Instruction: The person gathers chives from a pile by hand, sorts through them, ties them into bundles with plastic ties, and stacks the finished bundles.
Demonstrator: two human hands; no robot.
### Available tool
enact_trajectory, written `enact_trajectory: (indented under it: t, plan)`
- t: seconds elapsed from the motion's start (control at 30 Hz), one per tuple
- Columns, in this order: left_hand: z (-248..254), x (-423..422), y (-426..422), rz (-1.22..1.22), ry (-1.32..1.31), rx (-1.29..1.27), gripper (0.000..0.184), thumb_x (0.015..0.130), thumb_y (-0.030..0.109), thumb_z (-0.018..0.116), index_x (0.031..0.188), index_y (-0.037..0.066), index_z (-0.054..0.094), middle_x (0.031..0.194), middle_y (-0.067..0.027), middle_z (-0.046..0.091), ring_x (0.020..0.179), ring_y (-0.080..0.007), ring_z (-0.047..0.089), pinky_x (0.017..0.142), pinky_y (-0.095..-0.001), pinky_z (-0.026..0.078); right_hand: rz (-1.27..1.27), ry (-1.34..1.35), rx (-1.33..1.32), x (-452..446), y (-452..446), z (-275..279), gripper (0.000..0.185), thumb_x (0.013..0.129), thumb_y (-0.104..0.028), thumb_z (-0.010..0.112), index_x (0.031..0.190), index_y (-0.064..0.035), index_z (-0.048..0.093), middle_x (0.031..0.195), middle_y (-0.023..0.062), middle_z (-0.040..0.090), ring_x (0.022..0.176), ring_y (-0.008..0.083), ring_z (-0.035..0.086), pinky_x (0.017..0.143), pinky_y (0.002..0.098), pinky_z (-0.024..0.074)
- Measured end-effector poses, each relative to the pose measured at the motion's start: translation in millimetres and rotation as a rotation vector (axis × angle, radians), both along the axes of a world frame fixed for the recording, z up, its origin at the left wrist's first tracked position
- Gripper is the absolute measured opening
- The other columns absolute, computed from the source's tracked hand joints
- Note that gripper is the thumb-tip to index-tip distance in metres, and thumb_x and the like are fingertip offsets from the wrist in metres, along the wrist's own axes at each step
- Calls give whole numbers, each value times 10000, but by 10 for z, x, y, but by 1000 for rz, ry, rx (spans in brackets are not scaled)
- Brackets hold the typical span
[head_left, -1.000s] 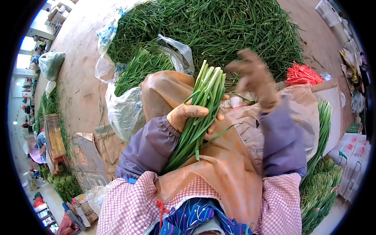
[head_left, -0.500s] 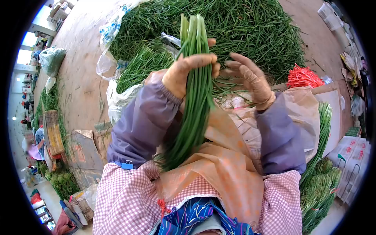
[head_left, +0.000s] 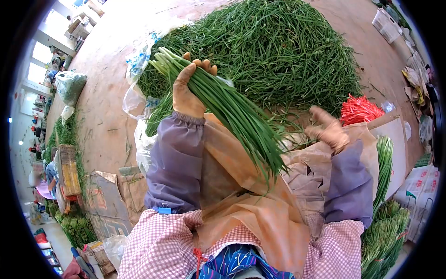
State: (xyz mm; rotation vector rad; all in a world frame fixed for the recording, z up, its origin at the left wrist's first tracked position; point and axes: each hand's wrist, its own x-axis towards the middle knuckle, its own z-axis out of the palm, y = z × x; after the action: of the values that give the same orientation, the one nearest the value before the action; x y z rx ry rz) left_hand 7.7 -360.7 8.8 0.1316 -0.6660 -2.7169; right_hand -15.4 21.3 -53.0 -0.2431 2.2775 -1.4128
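Observation:
My left hand (head_left: 189,93), in a tan glove, is closed around a bunch of green chives (head_left: 227,109). The pale cut ends point up and to the left, and the leaf tips hang down to the right over my apron (head_left: 241,209). My right hand (head_left: 329,131), gloved too and blurred by motion, holds nothing, its fingers apart. It is nearest to a bundle of red ties (head_left: 358,109), just beyond it on the right. A large heap of loose chives (head_left: 274,51) lies on the floor in front of me.
Stacked chive bunches (head_left: 383,232) stand at my right beside a board (head_left: 392,153). White plastic sheeting (head_left: 138,69) edges the heap's left side. Flattened cardboard (head_left: 104,197) lies to the left, and a filled plastic bag (head_left: 69,87) stands farther off.
The bunch has swung from nearly upright to a slant, its cut ends moving left with my left hand. My right hand has moved right and down, toward the red ties.

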Motion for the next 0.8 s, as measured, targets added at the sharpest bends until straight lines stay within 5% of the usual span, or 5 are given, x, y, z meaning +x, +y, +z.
enact_trajectory:
  t: [0.13, 0.4, 0.53, 0.67, 0.8]
  plan:
    - [82, 82, 461, -212, 46, 33, 466, 812, 0, 634, 1240, 113, 490, 899, -86, 646, 890, -281, 648, 862, -463, 542, 219, -83, -823, -137, -339, 653, 756, 855, -317, 684, 1470, -118, 292, 1366, 133, 490, 1233, 230, 482, 1052, 405, 346]
    - [51, 297, 1282, -446, -45, -189, 590, 800, 30, 674, 1328, 124, 428, 928, -64, 648, 897, -260, 652, 815, -393, 541, 186, -793, -848, 695, -1015, 566, 519, 761, -97, 698, 1241, -35, 509, 988, 78, 632, 916, 171, 611, 807, 310, 489]
    - [-96, 260, 1412, -521, -60, -269, 585, 882, 186, 650, 1390, 116, 368, 1218, -101, 572, 1135, -274, 559, 961, -429, 482, 62, -679, -729, 736, -817, 357, 331, 754, -60, 679, 1065, -2, 583, 763, 89, 637, 664, 181, 622, 647, 300, 516]
    - [-110, 172, 1437, -357, 7, -277, 582, 927, 336, 602, 1406, 116, 355, 1275, -104, 531, 1155, -251, 545, 930, -406, 486, -134, -553, -711, 870, -770, 493, 185, 748, -53, 689, 912, -9, 615, 692, 68, 604, 585, 165, 594, 548, 272, 498]
    - [-180, 156, 1477, 59, -90, -954, 428, 939, 331, 588, 1235, 31, 517, 1029, -135, 619, 954, -210, 597, 827, -334, 481, -214, -570, -696, 951, -740, 481, 200, 748, -28, 668, 940, -21, 613, 650, 59, 582, 522, 156, 563, 469, 265, 461]
